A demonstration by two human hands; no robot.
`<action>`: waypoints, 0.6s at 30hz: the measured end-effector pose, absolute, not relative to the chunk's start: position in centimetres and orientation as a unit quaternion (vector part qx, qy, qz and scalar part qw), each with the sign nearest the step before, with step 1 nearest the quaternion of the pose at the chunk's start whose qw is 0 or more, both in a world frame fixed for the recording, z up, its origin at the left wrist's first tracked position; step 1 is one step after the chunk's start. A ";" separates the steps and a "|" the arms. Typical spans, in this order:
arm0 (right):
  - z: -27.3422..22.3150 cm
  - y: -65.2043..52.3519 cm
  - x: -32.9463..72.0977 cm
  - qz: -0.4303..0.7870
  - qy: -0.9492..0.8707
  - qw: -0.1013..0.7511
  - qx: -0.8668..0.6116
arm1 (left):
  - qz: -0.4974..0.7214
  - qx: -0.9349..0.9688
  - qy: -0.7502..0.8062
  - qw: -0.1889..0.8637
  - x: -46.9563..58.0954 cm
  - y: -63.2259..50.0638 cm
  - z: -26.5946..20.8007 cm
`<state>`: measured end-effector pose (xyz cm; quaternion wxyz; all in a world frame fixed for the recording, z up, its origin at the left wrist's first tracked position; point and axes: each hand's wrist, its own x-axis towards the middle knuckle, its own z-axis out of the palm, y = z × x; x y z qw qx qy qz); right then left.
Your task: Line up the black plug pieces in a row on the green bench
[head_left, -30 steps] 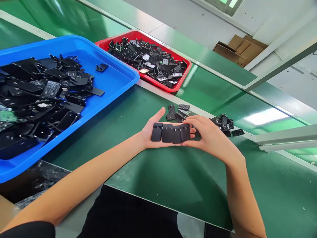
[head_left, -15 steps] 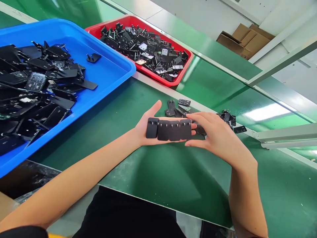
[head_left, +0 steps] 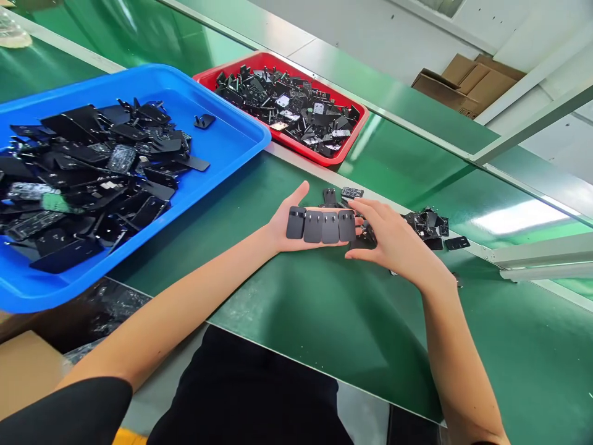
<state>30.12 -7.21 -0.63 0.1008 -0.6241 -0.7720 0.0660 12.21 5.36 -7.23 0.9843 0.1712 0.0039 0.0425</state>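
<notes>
The green table (head_left: 259, 300) stretches under your arms, and on it, away from its near edge, your work is taking place. Four black plates (head_left: 313, 230) lie side by side in one row on your left hand (head_left: 281, 224), small metal pins showing near their upper edges. This hand is flat with the palm up, its thumb well apart from the plates. Your right hand (head_left: 388, 233) is curved around the far end of the row, thumb and fingers apart from each other; whether a fingertip touches the last plate, I cannot tell. As I judge, this row is already arranged, but much seems to be left: just behind your hands lie loose parts (head_left: 352, 192) and, more to the right, a small pile (head_left: 428, 224), both without order. To the left, the blue tray (head_left: 227, 151) carries a big heap (head_left: 88, 154), with one single piece (head_left: 204, 120) apart from it. Behind stands the red tray (head_left: 319, 158), also well filled. Farther back there are a metal frame (head_left: 532, 130), a cardboard box (head_left: 463, 89) and a white wall (head_left: 370, 28).
</notes>
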 end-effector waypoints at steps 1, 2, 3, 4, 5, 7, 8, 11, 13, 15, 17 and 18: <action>-0.8 -7.2 30.0 0.057 -0.773 0.103 -0.624 | 0.045 0.176 0.007 0.983 12.2 5.4 -7.2; -0.9 -7.1 29.9 0.048 -0.775 0.106 -0.621 | 0.047 0.180 0.010 0.983 12.2 5.4 -7.2; -1.0 -7.0 29.6 0.041 -0.779 0.109 -0.616 | 0.048 0.182 0.013 0.982 12.2 5.3 -7.2; -1.1 -7.0 29.3 0.034 -0.783 0.114 -0.611 | 0.049 0.183 0.016 0.982 12.2 5.3 -7.2; -1.3 -6.9 28.9 0.029 -0.787 0.117 -0.605 | 0.049 0.183 0.021 0.982 12.2 5.2 -7.2; -1.6 -6.7 28.2 0.022 -0.791 0.123 -0.599 | 0.046 0.181 0.036 0.982 12.3 5.1 -7.4; -1.7 -6.6 28.0 0.021 -0.792 0.126 -0.597 | 0.043 0.179 0.045 0.982 12.3 5.1 -7.5; -2.1 -6.4 27.7 0.029 -0.793 0.134 -0.593 | 0.039 0.167 0.073 0.983 12.4 5.1 -7.8; -2.1 -6.3 27.8 0.040 -0.795 0.146 -0.588 | 0.038 0.159 0.072 0.984 12.4 5.0 -7.9; -1.8 -6.4 28.0 0.052 -0.793 0.171 -0.583 | 0.027 0.155 0.050 0.986 12.5 4.9 -7.9; -1.4 -6.5 28.1 0.074 -0.784 0.201 -0.583 | 0.013 0.148 0.015 0.989 12.6 4.7 -7.8; -1.3 -6.5 28.2 0.088 -0.776 0.219 -0.585 | 0.008 0.143 -0.001 0.990 12.7 4.6 -7.8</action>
